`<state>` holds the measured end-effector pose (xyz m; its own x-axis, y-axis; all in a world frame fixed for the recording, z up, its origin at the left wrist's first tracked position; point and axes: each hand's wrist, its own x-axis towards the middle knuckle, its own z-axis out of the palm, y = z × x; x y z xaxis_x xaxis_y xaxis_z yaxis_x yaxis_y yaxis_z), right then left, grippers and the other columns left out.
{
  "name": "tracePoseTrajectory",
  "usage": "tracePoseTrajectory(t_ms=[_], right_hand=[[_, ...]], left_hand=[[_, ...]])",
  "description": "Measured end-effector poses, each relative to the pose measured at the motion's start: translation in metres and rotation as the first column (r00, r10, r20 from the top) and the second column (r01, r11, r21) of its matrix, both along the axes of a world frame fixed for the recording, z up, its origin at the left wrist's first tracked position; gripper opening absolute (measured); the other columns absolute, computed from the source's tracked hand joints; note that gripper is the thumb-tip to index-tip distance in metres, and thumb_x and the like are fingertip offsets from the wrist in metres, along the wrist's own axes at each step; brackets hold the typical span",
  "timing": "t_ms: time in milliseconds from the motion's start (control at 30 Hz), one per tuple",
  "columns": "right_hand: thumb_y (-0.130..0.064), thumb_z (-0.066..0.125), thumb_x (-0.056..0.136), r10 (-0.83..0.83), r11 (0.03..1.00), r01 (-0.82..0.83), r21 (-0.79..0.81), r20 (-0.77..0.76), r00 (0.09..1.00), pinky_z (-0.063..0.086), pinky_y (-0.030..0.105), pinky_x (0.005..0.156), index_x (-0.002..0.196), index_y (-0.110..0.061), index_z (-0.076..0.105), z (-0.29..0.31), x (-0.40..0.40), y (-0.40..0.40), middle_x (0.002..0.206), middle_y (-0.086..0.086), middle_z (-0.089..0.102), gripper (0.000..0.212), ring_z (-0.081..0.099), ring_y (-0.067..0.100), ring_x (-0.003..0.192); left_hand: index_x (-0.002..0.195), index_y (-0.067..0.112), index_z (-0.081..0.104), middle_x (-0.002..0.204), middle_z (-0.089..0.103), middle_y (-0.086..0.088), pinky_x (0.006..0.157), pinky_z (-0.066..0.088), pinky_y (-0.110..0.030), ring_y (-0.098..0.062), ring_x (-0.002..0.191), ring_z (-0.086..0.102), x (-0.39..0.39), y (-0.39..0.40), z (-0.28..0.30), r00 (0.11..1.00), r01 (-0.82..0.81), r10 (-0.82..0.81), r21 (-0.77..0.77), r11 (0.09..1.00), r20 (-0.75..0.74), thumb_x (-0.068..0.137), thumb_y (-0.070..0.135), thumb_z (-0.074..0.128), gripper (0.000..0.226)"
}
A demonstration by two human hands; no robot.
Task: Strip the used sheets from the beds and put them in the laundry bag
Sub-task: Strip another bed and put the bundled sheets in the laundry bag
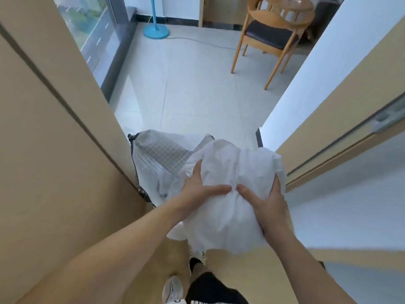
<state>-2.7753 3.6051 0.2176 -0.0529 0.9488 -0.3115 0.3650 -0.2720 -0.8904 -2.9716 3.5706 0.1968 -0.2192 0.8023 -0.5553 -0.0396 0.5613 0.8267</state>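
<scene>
A bunched white sheet [228,178] is held in front of me, low in the head view. My left hand [198,189] lies on its left side with fingers spread, the thumb pointing right across the cloth. My right hand [266,205] grips its right side, thumb on top and fingers wrapped round the far edge. Just beyond and left of the bundle stands the laundry bag [153,154], a pale checked bag with a dark rim, its mouth open and more white cloth hanging at its near side. The sheet's front part overlaps the bag's right rim.
A tan wardrobe or door panel [54,128] fills the left. A white wall corner [306,95] and a tan sliding door [350,128] close the right. Beyond lie pale floor tiles [197,84], a wooden chair [271,36], a blue fan base [156,31] with a cable, and a window.
</scene>
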Motion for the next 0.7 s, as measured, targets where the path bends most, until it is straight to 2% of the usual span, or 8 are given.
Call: tracePoseTrajectory(t_ms=[100, 233, 300, 400, 467, 533, 633, 700], right_hand=[[-0.063, 0.090, 0.052, 0.031, 0.995, -0.037, -0.095, -0.069, 0.997, 0.053, 0.046, 0.103, 0.147, -0.040, 0.044, -0.054, -0.045, 0.055, 0.133, -0.014, 0.062, 0.108, 0.062, 0.015, 0.119], [-0.056, 0.097, 0.056, -0.003, 0.905, -0.080, -0.418, -0.194, 0.981, 0.058, 0.048, 0.095, 0.142, -0.042, 0.050, -0.137, -0.093, 0.092, 0.131, -0.010, 0.068, 0.099, 0.069, 0.020, 0.116], [-0.048, 0.095, 0.065, -0.060, 0.817, -0.099, -0.568, -0.254, 0.965, 0.060, 0.051, 0.092, 0.139, -0.036, 0.056, -0.170, -0.113, 0.095, 0.128, -0.002, 0.072, 0.084, 0.073, 0.025, 0.111], [-0.046, 0.087, 0.078, -0.164, 0.613, -0.125, -0.780, -0.280, 0.946, 0.058, 0.055, 0.096, 0.136, -0.028, 0.065, -0.215, -0.129, 0.086, 0.123, 0.006, 0.075, 0.065, 0.073, 0.031, 0.110], [-0.052, 0.082, 0.080, -0.249, 0.453, -0.136, -0.881, -0.272, 0.929, 0.053, 0.055, 0.104, 0.132, -0.024, 0.070, -0.239, -0.138, 0.075, 0.124, 0.011, 0.074, 0.060, 0.071, 0.034, 0.114], [-0.057, 0.079, 0.082, -0.348, 0.350, -0.109, -0.930, -0.237, 0.907, 0.049, 0.054, 0.109, 0.131, -0.022, 0.071, -0.263, -0.146, 0.063, 0.126, 0.013, 0.073, 0.060, 0.070, 0.036, 0.117], [-0.056, 0.071, 0.089, -0.444, 0.238, -0.055, -0.970, -0.159, 0.881, 0.046, 0.055, 0.112, 0.126, -0.018, 0.074, -0.287, -0.157, 0.052, 0.123, 0.016, 0.074, 0.054, 0.069, 0.038, 0.117], [-0.057, 0.069, 0.090, -0.466, 0.205, -0.025, -0.978, -0.120, 0.876, 0.045, 0.054, 0.112, 0.124, -0.016, 0.074, -0.299, -0.163, 0.052, 0.122, 0.016, 0.074, 0.053, 0.068, 0.038, 0.117]], left_hand=[[0.150, 0.058, 0.022, 0.151, 0.043, 0.010, 0.113, 0.044, -0.049, -0.021, 0.137, 0.047, -0.040, 0.041, -0.039, 0.995, -0.078, 0.071, -0.098, 0.992, -0.071, 0.040, 0.072, 0.093, 0.132], [0.151, 0.059, 0.013, 0.163, 0.030, 0.007, 0.114, 0.041, -0.053, -0.026, 0.142, 0.041, -0.093, 0.072, -0.101, 0.993, -0.074, 0.038, -0.322, 0.944, -0.116, 0.037, 0.080, 0.089, 0.139], [0.156, 0.054, 0.009, 0.166, 0.022, 0.007, 0.116, 0.038, -0.052, -0.028, 0.146, 0.035, -0.117, 0.083, -0.124, 0.989, 0.007, -0.071, -0.445, 0.896, -0.128, 0.043, 0.083, 0.086, 0.140], [0.160, 0.040, 0.019, 0.159, 0.033, 0.008, 0.112, 0.041, -0.043, -0.023, 0.140, 0.042, -0.145, 0.099, -0.157, 0.967, 0.163, -0.242, -0.530, 0.832, -0.083, 0.058, 0.073, 0.084, 0.125], [0.151, 0.031, 0.036, 0.147, 0.046, 0.007, 0.108, 0.045, -0.041, -0.020, 0.128, 0.052, -0.157, 0.110, -0.181, 0.936, 0.261, -0.349, -0.589, 0.765, -0.038, 0.061, 0.072, 0.082, 0.109], [0.137, 0.028, 0.046, 0.137, 0.051, 0.007, 0.107, 0.047, -0.040, -0.017, 0.121, 0.055, -0.164, 0.122, -0.204, 0.888, 0.361, -0.459, -0.623, 0.694, 0.003, 0.063, 0.073, 0.077, 0.092], [0.155, 0.028, 0.037, 0.157, 0.037, -0.001, 0.113, 0.043, -0.045, -0.024, 0.136, 0.045, -0.174, 0.132, -0.240, 0.835, 0.429, -0.549, -0.681, 0.594, 0.047, 0.064, 0.075, 0.075, 0.109], [0.161, 0.027, 0.027, 0.165, 0.026, -0.001, 0.117, 0.038, -0.046, -0.026, 0.145, 0.037, -0.181, 0.134, -0.261, 0.841, 0.425, -0.537, -0.695, 0.580, 0.066, 0.074, 0.068, 0.077, 0.109]])
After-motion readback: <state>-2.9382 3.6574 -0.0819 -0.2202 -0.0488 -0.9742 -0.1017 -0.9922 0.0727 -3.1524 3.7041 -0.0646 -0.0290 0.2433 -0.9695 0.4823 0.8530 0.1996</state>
